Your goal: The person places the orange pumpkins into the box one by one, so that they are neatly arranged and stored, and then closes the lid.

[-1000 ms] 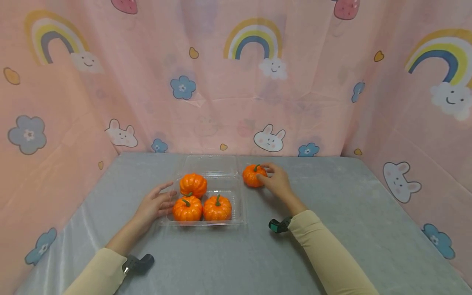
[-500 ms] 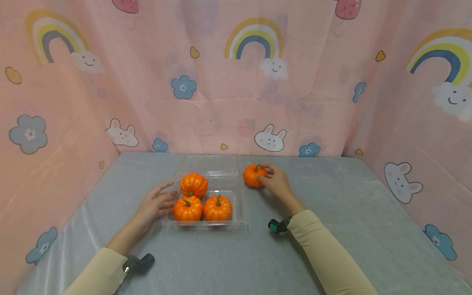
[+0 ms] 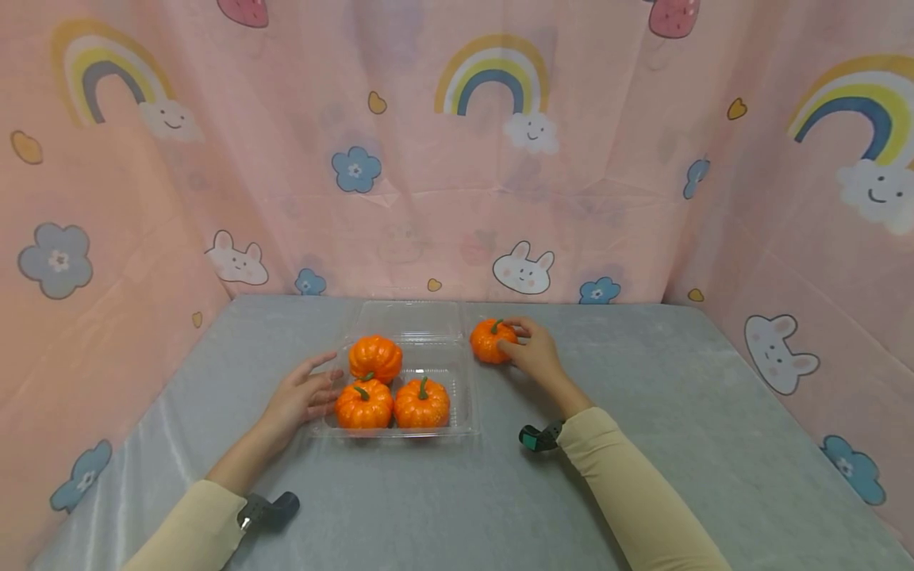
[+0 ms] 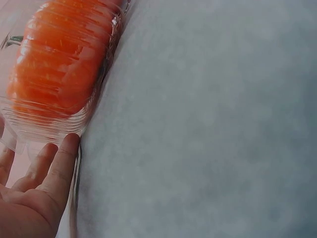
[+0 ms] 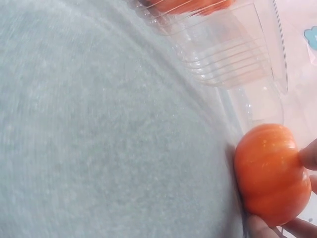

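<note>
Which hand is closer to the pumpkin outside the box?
Right: the right hand has a grip on that pumpkin. The left hand is across the box, at its left side.

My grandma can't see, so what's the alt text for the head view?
A person's right hand grips a round, ribbed orange pumpkin with a green stem, right of an open, clear plastic box holding three more orange pumpkins. The left hand is at the box's left side. Behind the grey table hangs pink cloth printed with rainbows and bunnies.
</note>
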### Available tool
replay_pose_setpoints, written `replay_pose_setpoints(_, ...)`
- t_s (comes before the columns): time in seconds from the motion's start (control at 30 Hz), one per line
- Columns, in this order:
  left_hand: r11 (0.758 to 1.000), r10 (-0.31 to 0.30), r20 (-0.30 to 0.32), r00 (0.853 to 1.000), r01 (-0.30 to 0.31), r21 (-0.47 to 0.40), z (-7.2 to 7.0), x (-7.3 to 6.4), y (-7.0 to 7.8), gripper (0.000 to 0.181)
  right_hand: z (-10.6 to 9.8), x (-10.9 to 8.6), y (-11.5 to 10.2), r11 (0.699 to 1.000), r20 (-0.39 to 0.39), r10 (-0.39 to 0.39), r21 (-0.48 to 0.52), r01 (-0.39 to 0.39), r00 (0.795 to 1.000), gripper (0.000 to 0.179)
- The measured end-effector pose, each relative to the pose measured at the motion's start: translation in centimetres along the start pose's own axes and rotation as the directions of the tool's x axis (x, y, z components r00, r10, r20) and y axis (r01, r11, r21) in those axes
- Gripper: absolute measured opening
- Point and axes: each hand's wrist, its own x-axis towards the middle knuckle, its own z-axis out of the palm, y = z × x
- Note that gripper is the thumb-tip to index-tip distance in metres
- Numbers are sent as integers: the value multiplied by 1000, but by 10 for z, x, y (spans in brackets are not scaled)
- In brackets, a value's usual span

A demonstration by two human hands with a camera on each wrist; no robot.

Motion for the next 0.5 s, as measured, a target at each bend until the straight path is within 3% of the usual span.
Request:
replay_pose_setpoints(0.2,1000,-1,-3,1000,1,-1,0,0,-1,53,1,0,0,999,-7,15,28,-15,1000,43)
replay_pose_setpoints(0.5,1000,-6,-14,1000,6,8,1,-1,1,53,-3,-1,-4,1000,-32,21,-11,-22,999,45)
